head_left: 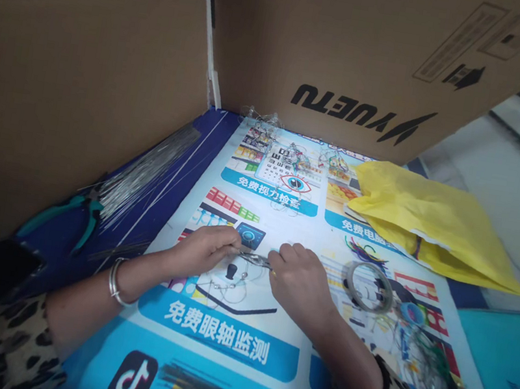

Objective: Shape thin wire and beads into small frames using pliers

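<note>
Above the printed poster sheet (261, 218), a short shiny, twisted silvery strand (254, 259) stretches between my two hands. My left hand (212, 249) pinches its left end with closed fingers. At the other end, my right hand (300, 278) grips it in a fist. Whether it is wire or clear film I cannot make out. Just below the hands hangs or lies a thin wire loop with small round beads (230, 286). A roll of clear tape (368, 287) lies to the right of my right hand.
Teal-handled pliers (81, 219) and straight silvery wires (145, 170) lie at left. Tall cardboard (361, 53) stands behind. A yellow bag (438, 223) is at right. Tangled wire pieces (295, 157) lie at the back, and coloured strands (439, 374) lie at front right.
</note>
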The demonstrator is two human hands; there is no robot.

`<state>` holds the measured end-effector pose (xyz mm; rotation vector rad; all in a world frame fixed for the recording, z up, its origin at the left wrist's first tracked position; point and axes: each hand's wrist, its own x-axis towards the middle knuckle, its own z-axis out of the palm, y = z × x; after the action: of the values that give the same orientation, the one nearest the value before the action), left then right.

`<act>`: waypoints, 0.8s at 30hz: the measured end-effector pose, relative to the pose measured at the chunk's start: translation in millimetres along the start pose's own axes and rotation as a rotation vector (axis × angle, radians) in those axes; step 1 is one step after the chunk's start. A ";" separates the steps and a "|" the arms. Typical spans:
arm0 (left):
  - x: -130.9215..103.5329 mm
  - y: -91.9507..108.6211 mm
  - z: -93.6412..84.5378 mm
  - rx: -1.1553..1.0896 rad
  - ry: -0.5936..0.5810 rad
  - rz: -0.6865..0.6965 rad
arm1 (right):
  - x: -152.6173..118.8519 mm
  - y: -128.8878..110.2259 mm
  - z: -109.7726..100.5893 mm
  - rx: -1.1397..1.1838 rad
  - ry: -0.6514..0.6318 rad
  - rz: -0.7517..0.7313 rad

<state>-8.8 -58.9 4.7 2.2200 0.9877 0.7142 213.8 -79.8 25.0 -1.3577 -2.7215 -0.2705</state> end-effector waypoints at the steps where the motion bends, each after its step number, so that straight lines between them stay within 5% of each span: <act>1: 0.0 0.0 0.0 0.003 0.001 0.000 | -0.2 -0.2 0.0 -0.002 0.000 -0.001; 24: 0.4 -0.9 1.4 0.005 0.010 -0.031 | -0.7 -2.3 0.0 -0.023 0.000 -0.011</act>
<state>-8.1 -58.5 3.2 2.2033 1.0273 0.7104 212.4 -81.6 24.7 -1.3484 -2.7347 -0.3033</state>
